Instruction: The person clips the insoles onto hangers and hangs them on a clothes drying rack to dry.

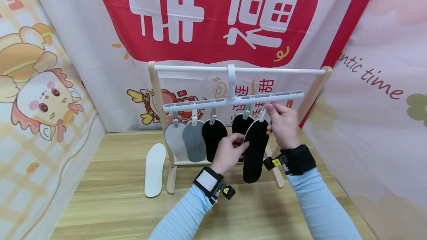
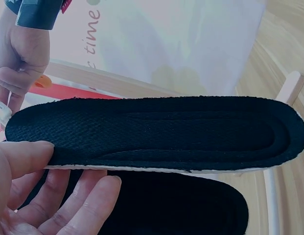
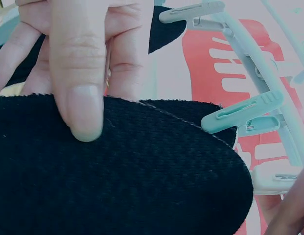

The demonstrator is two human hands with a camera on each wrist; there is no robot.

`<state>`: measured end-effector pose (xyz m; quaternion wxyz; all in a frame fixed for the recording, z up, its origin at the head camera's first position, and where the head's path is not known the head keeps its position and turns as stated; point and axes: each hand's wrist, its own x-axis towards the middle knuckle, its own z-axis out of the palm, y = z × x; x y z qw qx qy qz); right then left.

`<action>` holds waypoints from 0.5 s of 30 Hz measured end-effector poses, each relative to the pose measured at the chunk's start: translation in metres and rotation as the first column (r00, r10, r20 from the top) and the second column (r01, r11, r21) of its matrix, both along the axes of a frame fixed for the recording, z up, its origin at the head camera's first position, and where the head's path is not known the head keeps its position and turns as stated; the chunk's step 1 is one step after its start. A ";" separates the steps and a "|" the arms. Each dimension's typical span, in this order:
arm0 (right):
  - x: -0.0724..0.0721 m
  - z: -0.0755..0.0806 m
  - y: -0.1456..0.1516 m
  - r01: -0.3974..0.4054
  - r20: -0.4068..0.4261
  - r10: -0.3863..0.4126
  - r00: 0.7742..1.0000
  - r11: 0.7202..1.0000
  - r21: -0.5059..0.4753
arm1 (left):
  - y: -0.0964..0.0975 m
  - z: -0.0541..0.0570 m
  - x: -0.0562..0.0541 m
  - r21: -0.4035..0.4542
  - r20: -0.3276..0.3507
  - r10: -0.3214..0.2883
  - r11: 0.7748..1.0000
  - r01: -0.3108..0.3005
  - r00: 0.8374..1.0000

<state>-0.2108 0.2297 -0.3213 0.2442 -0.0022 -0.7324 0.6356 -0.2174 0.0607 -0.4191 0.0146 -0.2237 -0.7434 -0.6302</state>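
Note:
My left hand pinches the edge of a black insole between thumb and fingers; the thumb lies on its dark face in the right wrist view. At the insole's upper tip, my right hand pinches a white clip of the hanger. The clip meets the tip, but how far it grips is unclear. Above is the white clip hanger, tilted up to the right. Behind the held insole, another black insole hangs from a teal clip.
A white insole, a grey insole and a black insole hang on the hanger's left. The hanger hooks over a white rod on a wooden-legged rack. One white insole lies on the wooden table.

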 end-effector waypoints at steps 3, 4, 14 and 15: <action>0.000 0.001 0.000 -0.014 -0.001 0.014 1.000 1.000 -0.017 | 0.002 0.002 -0.002 0.017 0.006 -0.007 1.000 0.007 1.000; 0.000 0.001 0.000 -0.018 0.001 0.018 1.000 1.000 -0.022 | 0.002 0.003 -0.002 0.022 0.007 -0.008 1.000 0.008 1.000; 0.003 0.002 0.002 -0.021 0.031 0.020 0.999 0.999 0.024 | 0.010 0.011 -0.004 0.072 -0.001 -0.011 0.997 0.011 1.000; 0.003 0.002 0.002 -0.027 0.034 0.026 0.999 0.999 0.034 | 0.010 0.011 -0.005 0.078 0.002 -0.013 0.997 0.013 1.000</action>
